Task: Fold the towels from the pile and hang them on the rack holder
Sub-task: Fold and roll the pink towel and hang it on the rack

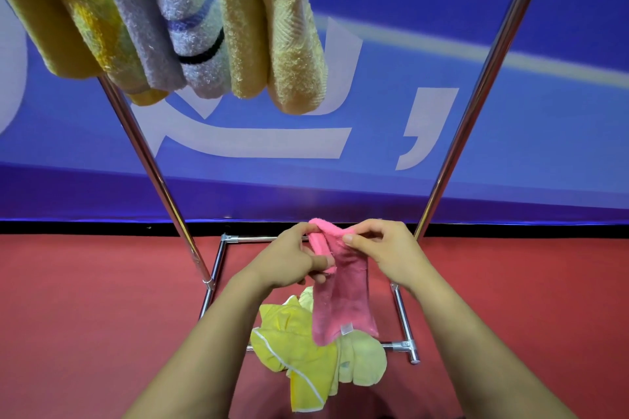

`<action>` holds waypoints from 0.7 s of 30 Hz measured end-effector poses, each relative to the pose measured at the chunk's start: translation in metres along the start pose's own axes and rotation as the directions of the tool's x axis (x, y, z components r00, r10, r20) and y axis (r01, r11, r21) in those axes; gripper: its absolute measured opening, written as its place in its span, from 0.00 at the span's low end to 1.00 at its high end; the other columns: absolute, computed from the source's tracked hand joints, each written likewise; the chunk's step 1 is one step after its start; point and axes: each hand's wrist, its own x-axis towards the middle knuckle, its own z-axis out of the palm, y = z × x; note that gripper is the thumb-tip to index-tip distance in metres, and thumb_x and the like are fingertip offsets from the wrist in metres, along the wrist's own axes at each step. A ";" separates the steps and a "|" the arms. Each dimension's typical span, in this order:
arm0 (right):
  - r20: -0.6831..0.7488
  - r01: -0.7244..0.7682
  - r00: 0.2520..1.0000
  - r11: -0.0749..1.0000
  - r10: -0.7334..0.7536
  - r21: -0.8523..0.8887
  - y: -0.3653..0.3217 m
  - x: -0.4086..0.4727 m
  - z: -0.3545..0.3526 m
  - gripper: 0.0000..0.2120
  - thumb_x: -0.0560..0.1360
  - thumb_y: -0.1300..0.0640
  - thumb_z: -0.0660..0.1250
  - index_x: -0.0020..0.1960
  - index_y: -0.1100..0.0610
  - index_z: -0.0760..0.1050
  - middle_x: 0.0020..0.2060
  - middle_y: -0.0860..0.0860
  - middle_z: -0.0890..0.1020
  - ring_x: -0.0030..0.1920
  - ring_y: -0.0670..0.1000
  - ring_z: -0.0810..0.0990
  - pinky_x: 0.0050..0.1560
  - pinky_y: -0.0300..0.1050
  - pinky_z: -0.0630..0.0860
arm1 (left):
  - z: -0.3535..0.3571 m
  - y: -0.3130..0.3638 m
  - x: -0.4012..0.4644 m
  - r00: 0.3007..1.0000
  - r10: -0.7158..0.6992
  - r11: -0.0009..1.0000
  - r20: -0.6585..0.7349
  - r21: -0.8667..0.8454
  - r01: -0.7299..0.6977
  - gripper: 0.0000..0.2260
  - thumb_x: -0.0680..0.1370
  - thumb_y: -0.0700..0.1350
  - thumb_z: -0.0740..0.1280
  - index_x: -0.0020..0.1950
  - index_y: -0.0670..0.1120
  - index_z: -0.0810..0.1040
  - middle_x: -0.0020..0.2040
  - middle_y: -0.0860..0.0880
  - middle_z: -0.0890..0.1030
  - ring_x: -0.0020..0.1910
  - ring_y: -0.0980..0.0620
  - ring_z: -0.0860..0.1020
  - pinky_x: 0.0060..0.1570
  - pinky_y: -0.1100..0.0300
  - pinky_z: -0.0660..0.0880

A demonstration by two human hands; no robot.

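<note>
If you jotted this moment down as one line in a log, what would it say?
step: folding | left hand: grips pink towel | right hand: pinches its top edge | pile: yellow towels on floor | rack: towels already hung

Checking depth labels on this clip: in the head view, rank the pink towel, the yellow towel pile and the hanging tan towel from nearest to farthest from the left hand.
1. Pink towel: in the left hand's grip, shared with the right hand.
2. Yellow towel pile: on the floor just below.
3. Hanging tan towel: high on the rack, up top.
</note>
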 end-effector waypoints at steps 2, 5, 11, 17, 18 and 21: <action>0.081 -0.014 0.997 1.000 0.012 0.024 0.001 -0.001 0.005 0.05 0.76 0.63 0.74 0.48 0.55 0.85 0.43 0.49 0.88 0.45 0.45 0.86 0.51 0.39 0.81 | -0.001 0.001 -0.001 1.000 -0.018 0.997 -0.001 -0.070 0.018 0.22 0.77 0.38 0.74 0.68 0.47 0.71 0.45 0.42 0.88 0.37 0.51 0.85 0.27 0.65 0.71; 0.165 -0.023 0.986 0.997 0.010 0.077 0.000 -0.003 0.014 0.08 0.77 0.67 0.71 0.50 0.55 0.84 0.44 0.51 0.88 0.45 0.43 0.85 0.50 0.37 0.80 | -0.003 0.001 -0.001 0.999 -0.041 0.993 -0.003 -0.114 0.040 0.22 0.77 0.38 0.75 0.67 0.47 0.70 0.46 0.42 0.88 0.35 0.53 0.85 0.27 0.65 0.72; 0.172 0.044 0.984 0.999 -0.041 -0.009 -0.003 -0.003 0.016 0.08 0.77 0.63 0.73 0.49 0.50 0.85 0.47 0.51 0.88 0.48 0.47 0.86 0.57 0.46 0.82 | -0.007 0.002 -0.004 0.998 -0.054 0.992 0.009 -0.114 0.055 0.22 0.77 0.39 0.75 0.68 0.46 0.71 0.44 0.46 0.88 0.37 0.52 0.86 0.28 0.65 0.72; 0.173 0.082 0.982 0.995 -0.072 -0.050 -0.007 -0.006 0.011 0.07 0.76 0.61 0.75 0.48 0.49 0.86 0.46 0.47 0.88 0.49 0.46 0.86 0.55 0.41 0.80 | -0.010 0.003 -0.006 0.999 -0.051 0.993 0.009 -0.105 0.052 0.22 0.77 0.40 0.75 0.68 0.47 0.72 0.45 0.45 0.88 0.39 0.52 0.86 0.29 0.66 0.72; 0.178 0.088 0.981 0.994 -0.075 -0.065 -0.008 -0.006 0.011 0.07 0.75 0.61 0.75 0.49 0.50 0.86 0.46 0.47 0.88 0.49 0.46 0.86 0.54 0.39 0.79 | -0.010 0.004 -0.006 0.999 -0.051 0.994 0.013 -0.101 0.052 0.23 0.77 0.40 0.75 0.69 0.47 0.72 0.44 0.46 0.88 0.39 0.52 0.86 0.29 0.66 0.72; 0.185 0.078 0.981 0.994 -0.063 -0.077 -0.007 -0.006 0.011 0.05 0.75 0.61 0.75 0.50 0.53 0.86 0.46 0.47 0.88 0.49 0.46 0.86 0.54 0.38 0.79 | -0.011 0.003 -0.006 0.999 -0.047 0.994 0.019 -0.095 0.049 0.25 0.77 0.40 0.75 0.72 0.45 0.71 0.44 0.45 0.88 0.40 0.52 0.86 0.30 0.65 0.73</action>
